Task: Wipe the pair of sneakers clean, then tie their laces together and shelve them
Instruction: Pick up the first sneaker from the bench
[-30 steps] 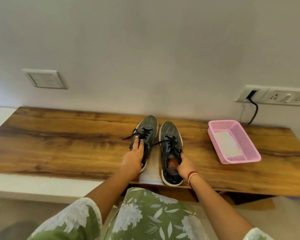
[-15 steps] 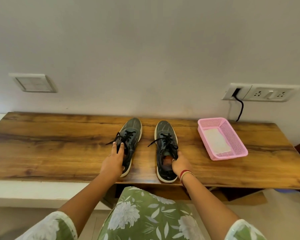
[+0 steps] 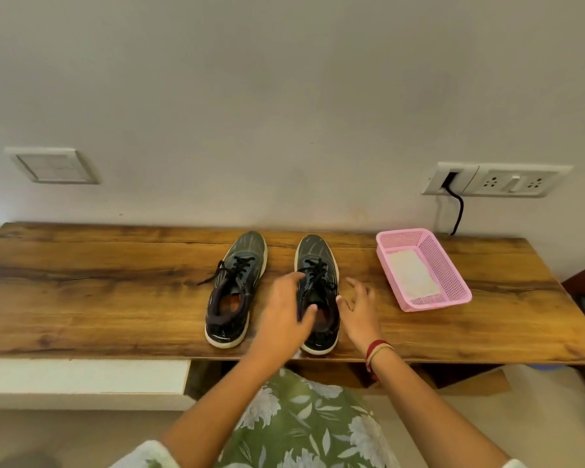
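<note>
Letting go of the left sneaker [image 3: 235, 288], the left hand [image 3: 286, 309] has crossed to the right sneaker [image 3: 318, 261], fingers at its laces and thumb over the collar; blur hides whether that grip has closed. The right hand [image 3: 357, 307] has come off it and hovers just beside, fingers spread, holding nothing. Both sneakers stand on the worktop [image 3: 98, 282] and the white cloth [image 3: 411, 275] lies in the pink basket [image 3: 444, 268], so wiping seems not yet begun. No brand or writing is legible.
</note>
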Tool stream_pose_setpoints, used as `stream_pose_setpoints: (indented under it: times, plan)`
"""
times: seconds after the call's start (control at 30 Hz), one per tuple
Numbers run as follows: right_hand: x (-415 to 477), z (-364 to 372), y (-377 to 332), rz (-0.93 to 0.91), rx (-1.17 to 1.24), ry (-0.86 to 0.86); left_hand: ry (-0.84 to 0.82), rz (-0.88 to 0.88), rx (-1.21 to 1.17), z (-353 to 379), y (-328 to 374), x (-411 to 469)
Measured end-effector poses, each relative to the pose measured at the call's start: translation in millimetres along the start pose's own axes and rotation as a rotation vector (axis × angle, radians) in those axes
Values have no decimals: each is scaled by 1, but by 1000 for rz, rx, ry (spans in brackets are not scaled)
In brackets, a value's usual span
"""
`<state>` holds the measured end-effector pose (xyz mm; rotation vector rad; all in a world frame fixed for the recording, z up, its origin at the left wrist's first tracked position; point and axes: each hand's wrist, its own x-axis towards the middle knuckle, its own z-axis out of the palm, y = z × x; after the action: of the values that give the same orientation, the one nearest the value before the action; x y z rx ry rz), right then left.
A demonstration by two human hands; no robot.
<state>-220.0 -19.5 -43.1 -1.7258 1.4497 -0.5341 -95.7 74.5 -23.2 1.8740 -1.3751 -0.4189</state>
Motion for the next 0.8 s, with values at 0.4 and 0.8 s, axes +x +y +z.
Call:
stream_pose_setpoints:
  times: [0.4, 0.8]
  plan:
    - [-29, 21, 20, 15, -124, -256, -540, 26, 375, 55, -29, 7]
    - [-25, 28, 12, 43, -659, -424, -578, -9, 325, 56, -31, 5]
